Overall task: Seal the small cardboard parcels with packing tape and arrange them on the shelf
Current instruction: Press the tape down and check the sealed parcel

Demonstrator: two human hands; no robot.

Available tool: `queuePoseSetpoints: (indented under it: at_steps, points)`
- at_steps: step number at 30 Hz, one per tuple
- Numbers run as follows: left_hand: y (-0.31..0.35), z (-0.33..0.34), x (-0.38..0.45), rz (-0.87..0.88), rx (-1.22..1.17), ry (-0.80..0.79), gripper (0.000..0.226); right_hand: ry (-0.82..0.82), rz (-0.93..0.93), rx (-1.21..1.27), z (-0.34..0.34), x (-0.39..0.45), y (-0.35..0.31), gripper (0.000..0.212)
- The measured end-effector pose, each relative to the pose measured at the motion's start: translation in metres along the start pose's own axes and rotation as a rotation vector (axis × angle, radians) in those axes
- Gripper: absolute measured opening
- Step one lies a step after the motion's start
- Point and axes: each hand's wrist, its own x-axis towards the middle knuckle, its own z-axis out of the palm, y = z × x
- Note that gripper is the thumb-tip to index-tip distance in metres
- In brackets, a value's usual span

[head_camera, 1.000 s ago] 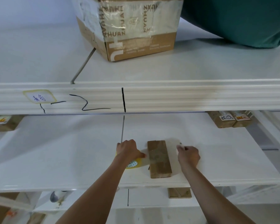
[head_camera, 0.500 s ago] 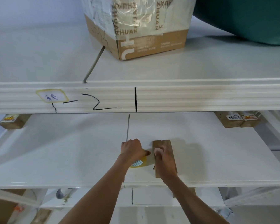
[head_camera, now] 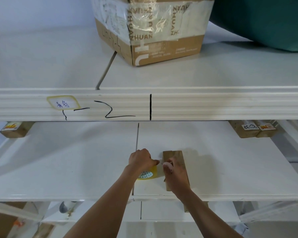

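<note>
A small brown cardboard parcel (head_camera: 175, 156) lies lengthwise on the white middle shelf (head_camera: 76, 160). Just left of it sits a roll of clear packing tape (head_camera: 149, 174) with a yellowish rim and a blue-white core. My left hand (head_camera: 140, 160) grips the roll from above. My right hand (head_camera: 176, 176) lies over the parcel, with its fingers curled at the parcel's left edge near the tape's end. A short stretch of clear tape seems to run from the roll to the parcel. Most of the parcel's near half is hidden under my right hand.
A large taped cardboard box (head_camera: 151, 28) and a green bag (head_camera: 265, 23) stand on the upper shelf. Small labelled parcels sit at the back of the middle shelf: one at the left (head_camera: 15, 129), two at the right (head_camera: 253, 128). Another parcel (head_camera: 196, 206) lies below.
My right hand came from the parcel's right side onto the parcel and now works at its left edge by the roll. My left hand stayed on the tape roll.
</note>
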Motion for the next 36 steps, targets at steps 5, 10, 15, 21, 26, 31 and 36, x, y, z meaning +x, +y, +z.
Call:
queuePoseSetpoints:
  at_steps: [5, 10, 15, 21, 26, 31, 36]
  points:
    - [0.001, 0.0, -0.001, 0.002, 0.006, 0.003, 0.046, -0.004, -0.03, -0.017, 0.001, 0.0, 0.0, 0.018]
    - [0.001, 0.0, 0.0, -0.005, 0.014, 0.005, 0.048, 0.005, 0.013, 0.013, 0.002, 0.003, 0.004, 0.011]
    - [0.003, -0.001, -0.001, -0.009, 0.011, 0.002, 0.049, 0.019, 0.031, 0.033, 0.002, 0.004, 0.006, 0.013]
    - [0.003, -0.001, -0.002, -0.023, 0.009, -0.008, 0.047, 0.013, 0.04, 0.061, -0.001, 0.001, 0.001, 0.017]
    - [0.003, 0.0, -0.002, -0.024, 0.009, -0.013, 0.048, -0.011, 0.094, 0.114, -0.003, -0.001, -0.002, 0.016]
    - [0.008, -0.007, -0.005, 0.066, 0.071, -0.057, 0.042, 0.096, 0.182, 0.237, -0.004, -0.001, -0.002, 0.008]
    - [0.015, -0.017, -0.002, 0.116, 0.033, -0.21, 0.024, 0.14, 0.211, 0.363, -0.007, -0.004, -0.001, 0.008]
